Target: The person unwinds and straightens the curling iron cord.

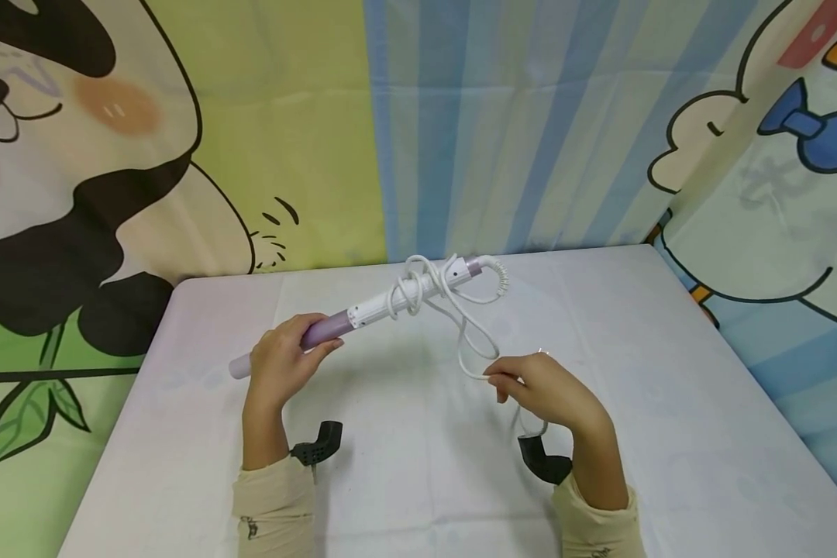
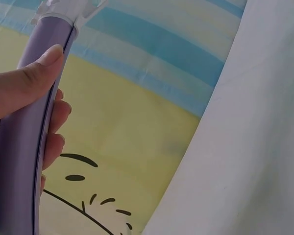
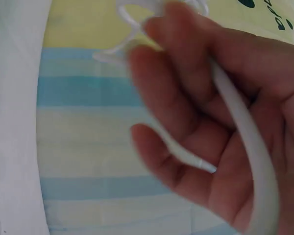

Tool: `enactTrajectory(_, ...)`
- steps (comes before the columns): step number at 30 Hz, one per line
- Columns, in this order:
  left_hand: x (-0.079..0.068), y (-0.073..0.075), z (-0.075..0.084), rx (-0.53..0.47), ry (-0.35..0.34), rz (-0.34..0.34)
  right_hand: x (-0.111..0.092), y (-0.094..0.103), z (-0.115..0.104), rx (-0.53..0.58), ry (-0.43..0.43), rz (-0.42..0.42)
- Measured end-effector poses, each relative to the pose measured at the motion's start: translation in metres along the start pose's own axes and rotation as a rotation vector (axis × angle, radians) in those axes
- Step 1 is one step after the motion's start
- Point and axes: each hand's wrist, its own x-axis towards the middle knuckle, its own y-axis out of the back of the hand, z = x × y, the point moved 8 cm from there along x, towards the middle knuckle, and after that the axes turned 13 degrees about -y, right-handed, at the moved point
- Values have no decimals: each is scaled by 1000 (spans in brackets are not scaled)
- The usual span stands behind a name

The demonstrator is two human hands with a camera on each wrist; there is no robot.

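Note:
A purple and white hair styling iron [image 1: 372, 310] is held up at a slant over the table, its purple end at the lower left. My left hand [image 1: 282, 360] grips the purple barrel [image 2: 32, 117], thumb along one side and fingers curled round the other. White cord [image 1: 474, 329] is looped several times round the white part and hangs off in loose coils. My right hand [image 1: 540, 387] pinches this cord between thumb and fingertips. In the right wrist view, a length of cord [image 3: 250, 142] runs across the palm, and the fingers are blurred.
A white cloth covers the table [image 1: 404, 480]. Behind it hangs a curtain [image 1: 307, 139] with cartoon figures and blue stripes. Black wrist mounts [image 1: 324, 443] sit at both sleeves, and some cord hangs beside the right one.

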Motion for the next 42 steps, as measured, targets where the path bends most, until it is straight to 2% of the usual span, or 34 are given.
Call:
enactTrajectory(5,-1,-1,-5,19,32,-26,-12,20,-15,109,217,185)
enactTrajectory(8,-2,-3,-7,36,47,-56,-22,30,-23,220,358,238)
enactTrajectory(11,-1,-7,-6,41,44,-90,-30,34,-30,327,473,210)
enactTrajectory(16,2,-15,2,19,24,-140,-34,34,-38,458,543,113)
enactTrajectory(19,3,-19,8,16,3,-153,-35,35,-42,510,602,112)
enactTrajectory(21,4,-20,10,22,-16,-151,-36,41,-43,556,648,176)
enactTrajectory(24,3,-20,10,25,-39,-144,-39,55,-36,650,674,352)
enactTrajectory(26,2,-19,8,18,-46,-143,-40,66,-24,733,625,478)
enactTrajectory(28,1,-17,6,3,-50,-145,-40,74,-10,785,524,598)
enactTrajectory(31,1,-15,2,-25,-57,-140,-39,82,14,874,330,727)
enactTrajectory(35,0,-13,-1,-57,-64,-120,-31,82,50,884,-9,848)
enactTrajectory(37,-2,-11,-3,-62,-48,-114,-27,80,68,828,-181,869)
enactTrajectory(39,-3,-10,-6,-60,-15,-112,-22,75,86,743,-343,851)
enactTrajectory(42,-4,-7,-10,-32,40,-103,-14,68,104,531,-497,732)
